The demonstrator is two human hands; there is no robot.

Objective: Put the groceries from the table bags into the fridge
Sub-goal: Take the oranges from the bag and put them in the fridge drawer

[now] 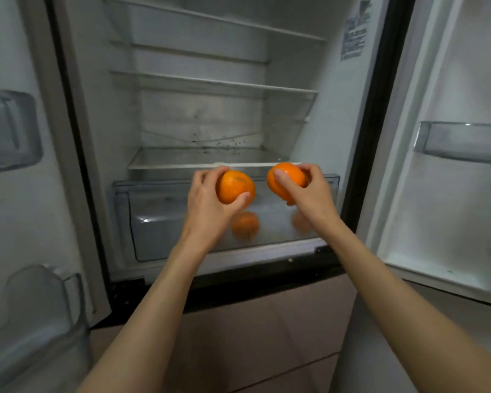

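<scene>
Two oranges held before the open fridge (pixel 199 114)

The left hand (pixel 207 199) grips one orange (pixel 234 187), the right hand (pixel 309 191) another orange (pixel 287 177), above the clear crisper drawer (pixel 159 222).

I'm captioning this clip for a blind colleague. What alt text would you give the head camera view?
Two bare hands each hold an orange in front of an open fridge: the left hand grips one orange, the right hand another orange. They are above the clear bottom drawer, where blurred orange shapes show. The wire shelves above look bare.
</scene>
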